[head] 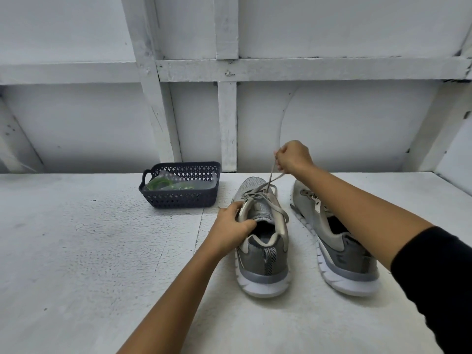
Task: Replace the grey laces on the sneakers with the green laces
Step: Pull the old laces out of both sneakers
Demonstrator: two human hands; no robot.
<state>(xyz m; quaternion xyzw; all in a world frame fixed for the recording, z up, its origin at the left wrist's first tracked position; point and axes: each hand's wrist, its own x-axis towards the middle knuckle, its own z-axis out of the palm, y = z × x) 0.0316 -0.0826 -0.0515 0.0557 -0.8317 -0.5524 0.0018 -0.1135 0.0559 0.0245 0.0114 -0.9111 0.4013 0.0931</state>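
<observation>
Two grey sneakers stand on the white table, heels toward me. My left hand (233, 226) grips the collar and tongue edge of the left sneaker (263, 251). My right hand (292, 157) is raised above its toe and pinches the grey lace (271, 178), pulled up taut out of the eyelets. Another loose stretch of lace droops over the shoe's right side. The right sneaker (339, 254) stands alongside, partly hidden by my right forearm. Green laces (159, 183) lie in clear wrapping inside a dark basket (178, 199).
The dark plastic basket sits at the back of the table, left of the sneakers. The white table (89, 251) stretches wide to the left and front. A white panelled wall (227, 123) rises directly behind the table's far edge.
</observation>
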